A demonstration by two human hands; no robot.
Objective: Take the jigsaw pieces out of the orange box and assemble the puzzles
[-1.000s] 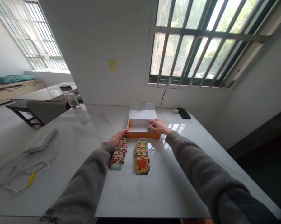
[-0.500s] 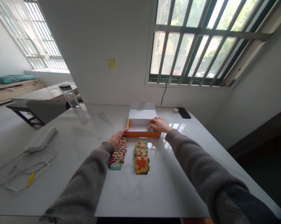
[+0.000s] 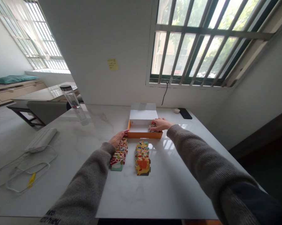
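An orange box [image 3: 144, 135] with a white inside stands on the table, its white lid [image 3: 143, 111] folded back. My right hand [image 3: 161, 124] reaches into the box's right end, fingers curled down onto a stack of puzzle pieces [image 3: 152, 128]; the fingertips are partly hidden. At the box's left front corner, my left hand [image 3: 117, 138] grips the edge with its fingers. Below that hand lies an overlapping row of red and green puzzle pieces [image 3: 118, 157]. A second row of puzzle pieces [image 3: 142, 156], yellow and orange, lies in front of the box.
Left on the white table [image 3: 169, 193] are a white power strip [image 3: 41, 140] with looped cables and a clear bottle [image 3: 71, 97] with a dark cap. Behind on the right lie a black phone [image 3: 185, 113] and a small white round object [image 3: 176, 111].
My right hand has shifted slightly to the right and its wrist has turned over the stack in the box. My left hand stays at the box corner; the rows look unchanged.
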